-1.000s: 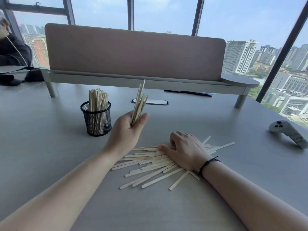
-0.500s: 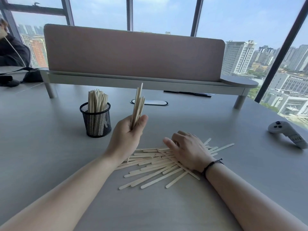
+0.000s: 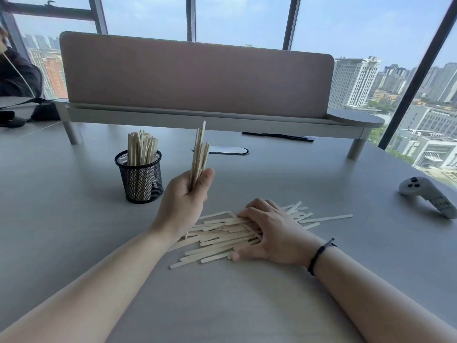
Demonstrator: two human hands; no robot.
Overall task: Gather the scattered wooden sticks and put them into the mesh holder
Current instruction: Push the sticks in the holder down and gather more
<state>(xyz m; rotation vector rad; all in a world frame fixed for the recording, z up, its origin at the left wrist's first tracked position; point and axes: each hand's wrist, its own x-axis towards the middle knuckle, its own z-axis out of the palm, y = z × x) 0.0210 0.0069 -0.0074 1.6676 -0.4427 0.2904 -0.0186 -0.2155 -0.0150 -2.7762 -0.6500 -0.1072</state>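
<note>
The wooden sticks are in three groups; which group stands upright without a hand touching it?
The sticks in the mesh holder; the left hand grips another bundle.

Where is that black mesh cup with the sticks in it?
The mesh holder stands upright on the grey table, left of centre in the head view, just left of the left hand and its bundle of sticks.

Bright, even daylight from the windows (image 3: 247, 18) behind the divider, leaving only soft, faint shadows on the table (image 3: 61, 219). Sharp across the middle, with a mild haze over the distant city. Wide-angle bending at the edges, window frames leaning and forearms stretched.
</note>
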